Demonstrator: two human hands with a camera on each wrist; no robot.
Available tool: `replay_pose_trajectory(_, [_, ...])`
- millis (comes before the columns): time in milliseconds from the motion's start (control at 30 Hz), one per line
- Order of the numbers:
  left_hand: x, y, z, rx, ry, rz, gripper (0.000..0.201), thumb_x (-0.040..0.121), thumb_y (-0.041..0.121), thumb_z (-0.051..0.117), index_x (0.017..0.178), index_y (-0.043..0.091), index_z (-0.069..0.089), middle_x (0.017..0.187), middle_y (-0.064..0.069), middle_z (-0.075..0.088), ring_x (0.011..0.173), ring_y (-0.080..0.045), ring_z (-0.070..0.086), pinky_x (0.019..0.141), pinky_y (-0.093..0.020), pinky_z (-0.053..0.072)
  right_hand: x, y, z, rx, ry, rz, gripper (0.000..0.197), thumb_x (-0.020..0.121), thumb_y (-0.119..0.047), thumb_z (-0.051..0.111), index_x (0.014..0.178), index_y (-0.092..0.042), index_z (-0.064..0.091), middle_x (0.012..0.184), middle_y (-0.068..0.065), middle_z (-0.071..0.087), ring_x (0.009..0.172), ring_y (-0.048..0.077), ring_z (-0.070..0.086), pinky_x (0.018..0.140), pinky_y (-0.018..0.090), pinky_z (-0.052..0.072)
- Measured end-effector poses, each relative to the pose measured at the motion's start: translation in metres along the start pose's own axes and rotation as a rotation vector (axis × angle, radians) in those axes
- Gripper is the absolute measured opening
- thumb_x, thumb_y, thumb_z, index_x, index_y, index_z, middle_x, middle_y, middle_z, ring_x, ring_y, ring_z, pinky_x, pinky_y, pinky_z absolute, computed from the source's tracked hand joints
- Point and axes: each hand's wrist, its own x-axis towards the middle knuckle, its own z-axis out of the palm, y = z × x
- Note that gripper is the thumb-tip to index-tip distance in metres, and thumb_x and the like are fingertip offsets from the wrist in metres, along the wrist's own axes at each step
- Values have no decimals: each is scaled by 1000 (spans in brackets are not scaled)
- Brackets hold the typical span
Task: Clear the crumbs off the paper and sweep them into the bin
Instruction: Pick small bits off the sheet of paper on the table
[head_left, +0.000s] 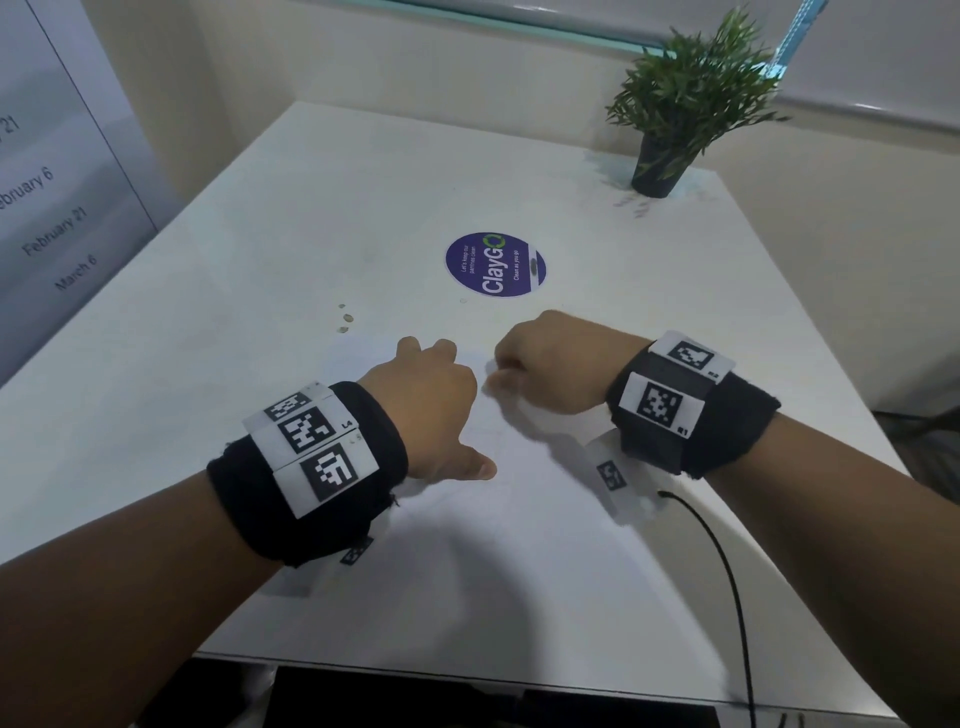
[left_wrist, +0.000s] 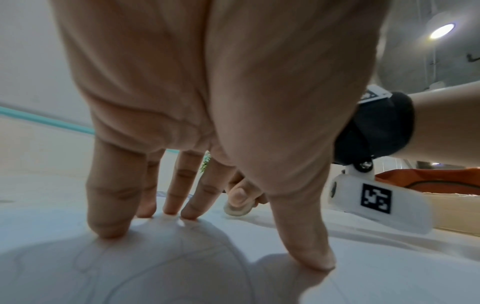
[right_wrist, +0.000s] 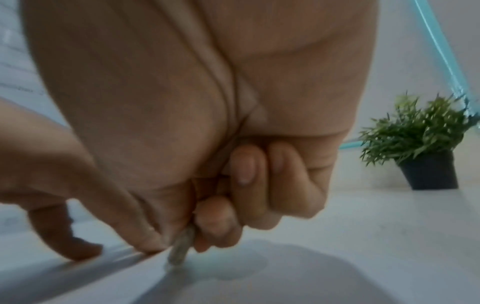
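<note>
A white sheet of paper (head_left: 519, 545) with faint pencil lines lies on the white table (head_left: 311, 197) in front of me. My left hand (head_left: 434, 389) presses down on it with straight, spread fingertips (left_wrist: 109, 228) and holds nothing. Just to its right, my right hand (head_left: 545, 364) pinches a small pale eraser (left_wrist: 237, 209) between thumb and curled fingers. The eraser (right_wrist: 180, 248) touches the paper with its tip. A few small crumbs (head_left: 346, 317) lie on the table just beyond the paper's far left corner. No bin shows in any view.
A round purple sticker (head_left: 495, 264) lies flat past the hands. A potted plant (head_left: 670, 119) stands at the far right corner. A black cable (head_left: 727, 571) crosses the near right of the table. A printed board (head_left: 52, 208) leans at the left.
</note>
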Motion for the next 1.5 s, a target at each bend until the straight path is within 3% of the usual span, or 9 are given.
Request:
replay_pose_trajectory(133, [-1,0,-1,-8,-12,-3,59,78,73,65,70,23,34,103,1,37,95,-22,30,81,-38,48,-3,4,5,87,-78,28,41,101,-46,53,64,-28,50,72,-7,56,76,19,56,69,33,42])
replay_pose_trajectory(300, [0,0,-1,-2,-11,-2,60,78,73,65,71,22,34,103,0,36,95,-22,31,76,-36,44,-6,11,-2,-42,13,84,37,102,-43,48,79,-16,58,83,4,61,88,29,61,77,39,53])
replay_pose_trajectory(533, [-1,0,-1,-17,-9,0,60,78,72,66,70,23,33,103,1,37,97,-22,31,77,-35,44,-11,8,5,33,-76,23,40,102,-45,51,65,-28,49,72,-8,55,81,21,56,70,32,40])
replay_pose_trajectory(667, [0,0,-1,-17,-10,2,61,78,72,66,70,23,32,101,0,35,96,-22,30,77,-36,45,-7,18,-2,-49,-4,91,36,102,-43,47,78,-19,59,84,2,61,89,27,59,75,36,50])
replay_pose_trajectory(800, [0,0,0,-22,-14,-1,60,79,72,65,70,23,33,100,1,33,95,-22,29,76,-35,43,-16,-6,7,49,-64,-74,39,102,-43,51,70,-22,54,69,-4,57,69,17,54,62,31,40])
replay_pose_trajectory(967, [0,-1,-2,-9,-23,3,60,78,73,65,71,23,32,101,1,34,95,-22,29,76,-35,44,-9,18,-2,-77,-37,81,40,103,-44,47,89,-12,66,82,3,63,83,26,58,70,33,45])
replay_pose_trajectory(1200, [0,-1,0,-24,-8,4,58,78,72,66,70,23,37,98,1,33,94,-22,30,83,-39,50,-23,-12,8,52,-93,-120,40,102,-45,51,66,-25,50,67,-6,56,67,13,53,61,30,39])
replay_pose_trajectory(1400, [0,0,-2,-5,-33,6,60,79,72,65,71,21,34,103,0,35,97,-23,30,76,-35,45,-14,22,1,-23,-32,31,42,102,-46,49,66,-23,49,73,-3,56,81,26,57,71,36,45])
replay_pose_trajectory(1500, [1,-1,0,-17,-23,6,58,79,72,66,72,21,38,101,1,34,95,-22,30,76,-36,45,-21,8,5,30,-30,-75,42,102,-47,50,65,-27,47,69,-7,55,72,18,55,64,31,41])
